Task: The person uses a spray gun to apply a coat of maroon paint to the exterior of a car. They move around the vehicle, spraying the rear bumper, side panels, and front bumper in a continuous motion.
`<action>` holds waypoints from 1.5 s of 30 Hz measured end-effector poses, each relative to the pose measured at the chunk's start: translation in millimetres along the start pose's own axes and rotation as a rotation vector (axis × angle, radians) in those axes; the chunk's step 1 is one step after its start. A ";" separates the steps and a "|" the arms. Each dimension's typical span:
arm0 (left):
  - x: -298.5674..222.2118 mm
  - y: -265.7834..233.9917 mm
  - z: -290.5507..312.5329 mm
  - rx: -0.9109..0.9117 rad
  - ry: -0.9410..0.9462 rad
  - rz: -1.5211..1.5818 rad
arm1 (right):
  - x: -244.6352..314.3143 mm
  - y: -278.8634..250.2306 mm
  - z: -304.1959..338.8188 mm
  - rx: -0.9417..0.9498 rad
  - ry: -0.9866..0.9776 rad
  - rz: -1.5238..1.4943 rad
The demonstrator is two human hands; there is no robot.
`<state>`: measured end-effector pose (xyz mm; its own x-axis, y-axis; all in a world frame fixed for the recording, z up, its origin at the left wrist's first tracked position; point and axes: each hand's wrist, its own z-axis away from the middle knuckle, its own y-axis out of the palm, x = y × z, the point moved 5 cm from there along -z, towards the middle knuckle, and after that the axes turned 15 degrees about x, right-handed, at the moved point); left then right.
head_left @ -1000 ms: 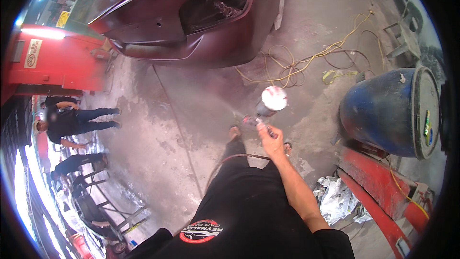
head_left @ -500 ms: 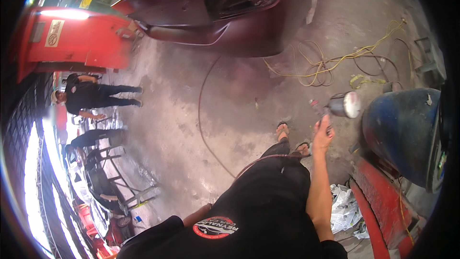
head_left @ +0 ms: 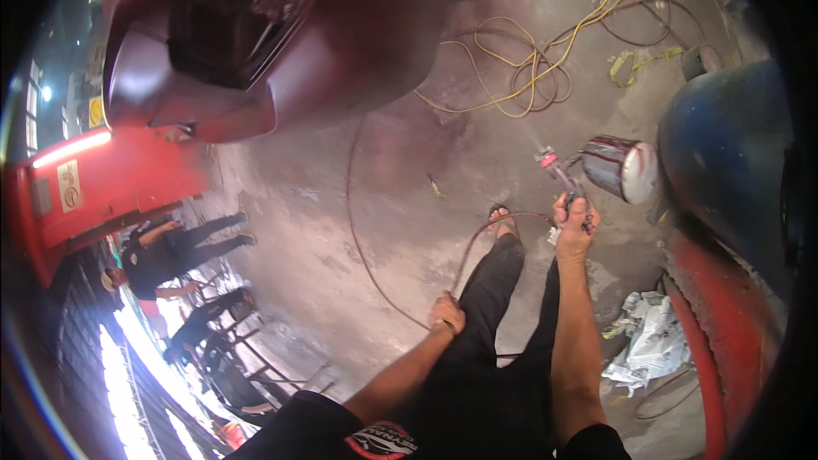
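My right hand point(head_left: 578, 220) is wrapped round the handle of a paint spray gun point(head_left: 558, 172). The gun's nozzle points up and to the left, and a faint haze shows just off it. A paint-streaked cup point(head_left: 612, 166) with a whitish end sits on the gun's right side. A thin dark red air hose point(head_left: 487, 228) runs from the bottom of the gun toward my left hand point(head_left: 447, 313). That hand is closed round the hose in front of my thigh. Beyond it, the hose curves away over the floor toward the car.
A dark maroon car body point(head_left: 358, 43) fills the upper left. Yellow cord and hose point(head_left: 545, 77) lie coiled on the concrete. At right stand a blue drum point(head_left: 724, 136) and a red panel point(head_left: 720, 324), near crumpled paper point(head_left: 652, 336). A person point(head_left: 162, 260) stands at left.
My left hand has come into sight, closed on the hose. The spray gun sits a little lower and shows its side more. The car has shifted left in the view, which has turned.
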<state>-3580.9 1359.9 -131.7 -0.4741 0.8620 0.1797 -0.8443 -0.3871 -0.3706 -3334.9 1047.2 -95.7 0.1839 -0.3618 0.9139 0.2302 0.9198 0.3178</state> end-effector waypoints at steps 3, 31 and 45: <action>-48.6 -1.8 5.6 -0.096 0.003 -0.096 | -20.0 -23.7 -17.6 0.049 0.000 0.072; -105.4 -41.9 -24.9 -0.058 0.214 -0.174 | -61.3 -51.2 -322.9 -0.151 0.009 -0.085; -85.5 -189.2 16.5 0.116 0.022 -0.031 | 111.6 19.0 -138.0 0.481 0.462 0.749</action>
<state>-3384.7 1354.1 -61.9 -0.4424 0.8808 0.1688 -0.8825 -0.3939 -0.2571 -3178.1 1003.3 -22.5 0.4999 0.4064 0.7648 -0.4893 0.8612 -0.1377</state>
